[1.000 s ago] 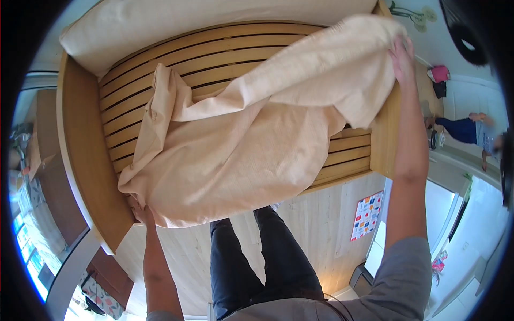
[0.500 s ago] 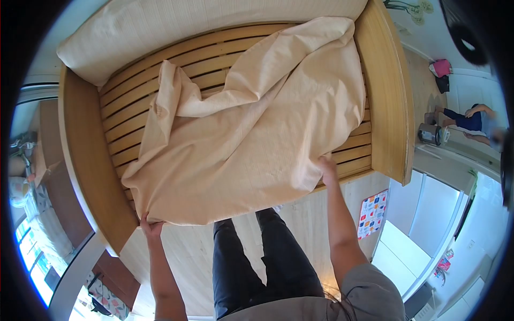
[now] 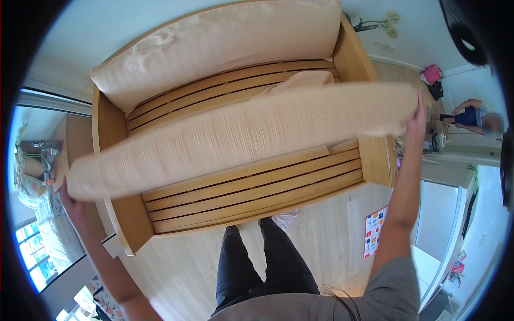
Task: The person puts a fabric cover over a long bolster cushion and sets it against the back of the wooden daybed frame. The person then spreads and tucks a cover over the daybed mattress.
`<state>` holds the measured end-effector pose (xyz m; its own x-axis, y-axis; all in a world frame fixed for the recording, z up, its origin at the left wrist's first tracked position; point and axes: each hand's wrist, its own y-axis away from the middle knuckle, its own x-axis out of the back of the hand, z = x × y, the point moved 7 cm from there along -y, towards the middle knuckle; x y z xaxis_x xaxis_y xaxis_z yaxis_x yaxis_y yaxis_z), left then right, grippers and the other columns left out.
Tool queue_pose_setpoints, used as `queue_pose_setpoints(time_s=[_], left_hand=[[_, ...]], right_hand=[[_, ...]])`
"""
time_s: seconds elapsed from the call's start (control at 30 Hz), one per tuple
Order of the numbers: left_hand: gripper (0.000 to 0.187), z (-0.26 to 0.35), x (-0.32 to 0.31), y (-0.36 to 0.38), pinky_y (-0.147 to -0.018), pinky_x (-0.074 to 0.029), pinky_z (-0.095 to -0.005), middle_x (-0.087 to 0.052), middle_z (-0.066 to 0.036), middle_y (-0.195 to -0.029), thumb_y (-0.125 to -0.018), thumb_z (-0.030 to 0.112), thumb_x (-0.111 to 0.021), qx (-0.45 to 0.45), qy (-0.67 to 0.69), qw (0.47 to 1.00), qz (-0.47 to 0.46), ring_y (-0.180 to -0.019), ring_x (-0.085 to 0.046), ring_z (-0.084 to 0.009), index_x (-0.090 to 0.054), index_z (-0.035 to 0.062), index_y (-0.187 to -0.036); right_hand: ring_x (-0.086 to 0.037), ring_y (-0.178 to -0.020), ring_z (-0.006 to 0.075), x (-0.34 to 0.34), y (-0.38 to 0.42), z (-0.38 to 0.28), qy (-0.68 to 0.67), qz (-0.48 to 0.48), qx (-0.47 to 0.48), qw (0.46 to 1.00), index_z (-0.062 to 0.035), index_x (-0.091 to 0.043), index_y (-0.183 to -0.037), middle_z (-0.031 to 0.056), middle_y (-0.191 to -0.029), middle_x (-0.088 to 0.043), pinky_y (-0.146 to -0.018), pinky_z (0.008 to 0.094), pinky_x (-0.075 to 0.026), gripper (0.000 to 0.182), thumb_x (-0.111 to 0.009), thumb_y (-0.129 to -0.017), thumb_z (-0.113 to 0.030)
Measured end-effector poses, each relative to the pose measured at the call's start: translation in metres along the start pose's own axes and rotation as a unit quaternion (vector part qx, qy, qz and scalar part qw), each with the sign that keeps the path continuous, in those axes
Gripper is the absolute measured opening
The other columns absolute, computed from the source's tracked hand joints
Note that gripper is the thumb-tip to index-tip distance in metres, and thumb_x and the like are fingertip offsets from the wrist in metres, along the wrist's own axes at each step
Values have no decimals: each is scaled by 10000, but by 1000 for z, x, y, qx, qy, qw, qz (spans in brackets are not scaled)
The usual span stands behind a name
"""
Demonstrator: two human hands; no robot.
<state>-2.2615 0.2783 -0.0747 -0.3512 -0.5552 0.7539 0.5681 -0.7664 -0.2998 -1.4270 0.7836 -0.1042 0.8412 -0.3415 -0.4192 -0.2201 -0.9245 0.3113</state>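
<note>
A long beige fabric piece point(image 3: 241, 128) is raised above the wooden slatted seat point(image 3: 257, 187), stretched between my hands and slightly blurred. At its right end my right hand point(image 3: 416, 120) is closed on the edge. My left hand point(image 3: 74, 206) grips the lower left end, its fingers partly hidden by the fabric. Behind the raised piece, a bit of beige cloth point(image 3: 308, 80) shows on the slats. A beige back cushion point(image 3: 225, 45) leans along the far side of the wooden frame.
Wooden armrests point(image 3: 111, 120) bound the seat at both sides. A colourful patterned mat point(image 3: 375, 231) lies on the floor at the right. Another person point(image 3: 471, 116) is in the background at far right. White flowers point(image 3: 388, 24) stand beyond the frame's upper right corner.
Both hands have lifted and spread apart, raising the beige fabric off the seat into a long taut band. More front slats now show. The view has shifted.
</note>
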Motion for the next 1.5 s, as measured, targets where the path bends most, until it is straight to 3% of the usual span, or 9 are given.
queue_pose_setpoints(time_s=[0.2,0.37,0.6,0.67,0.87,1.0,1.3,1.4,1.5], left_hand=[[506,29,110,-151,-935,-340,-271,-464,-100,-1194,-752,-104,-506,-30,46,998,36,-1077,-439,-168,-389,1,-1233],[466,44,157,-81,-920,-368,-307,-465,-125,-1181,-764,-2,-528,48,99,984,140,-1059,-457,-195,-397,1,-1211],[450,-25,117,85,-898,-408,-359,-466,-159,-1163,-782,140,-560,177,155,952,196,-1034,-483,-233,-409,-1,-1181],[492,-22,29,129,-907,-401,-420,-469,-169,-1153,-760,198,-535,404,589,680,165,-1032,-488,-284,-390,-21,-1177],[546,-29,-130,228,-903,-379,-500,-475,-191,-1128,-658,132,-528,525,582,600,159,-1058,-456,-357,-403,-19,-1168],[455,-133,-204,297,-886,-408,-448,-519,-173,-1053,-654,63,-506,475,447,734,186,-997,-496,-326,-467,-83,-1083],[376,-148,-282,352,-681,-462,-358,-567,-124,-872,-592,47,-630,610,348,671,237,-819,-562,-234,-525,-15,-948],[408,-173,-278,382,-647,-457,-349,-562,-139,-859,-584,68,-644,640,277,687,205,-773,-562,-225,-513,-33,-956],[477,-187,-270,408,-683,-452,-350,-531,-196,-889,-581,67,-599,688,198,667,206,-781,-540,-266,-434,-116,-990]], right_hand=[[-516,-973,227,-108,-66,-162,171,-145,314,922,32,-455,-1127,154,-1117,-513,-870,336,-399,322,-513,-833,-84],[-526,-963,229,-92,-57,-244,45,-219,287,932,-36,-496,-1095,147,-1057,-523,-878,328,-414,309,-498,-793,29],[-542,-865,189,76,76,-135,134,-38,219,966,-64,-497,-888,54,-894,-536,-787,320,-457,237,-586,-689,27],[-531,-775,158,133,79,-82,162,-49,161,972,-79,-497,-815,23,-788,-500,-726,299,-461,226,-584,-649,47],[-519,-741,146,261,66,89,254,96,57,961,-49,-514,-748,27,-788,-503,-660,249,-455,192,-546,-625,96],[-514,-693,119,309,42,185,266,65,44,961,-25,-577,-801,35,-797,-534,-630,214,-432,232,-515,-623,109],[-557,-873,227,386,6,278,683,116,30,720,-13,-599,-986,114,-979,-585,-805,328,-434,373,-518,-628,53],[-543,-884,270,282,20,273,882,106,64,456,-23,-596,-968,132,-949,-588,-799,357,-430,327,-539,-647,4],[-514,-909,305,100,42,300,746,-129,387,526,-38,-571,-990,132,-924,-575,-789,393,-423,297,-553,-694,-37]])
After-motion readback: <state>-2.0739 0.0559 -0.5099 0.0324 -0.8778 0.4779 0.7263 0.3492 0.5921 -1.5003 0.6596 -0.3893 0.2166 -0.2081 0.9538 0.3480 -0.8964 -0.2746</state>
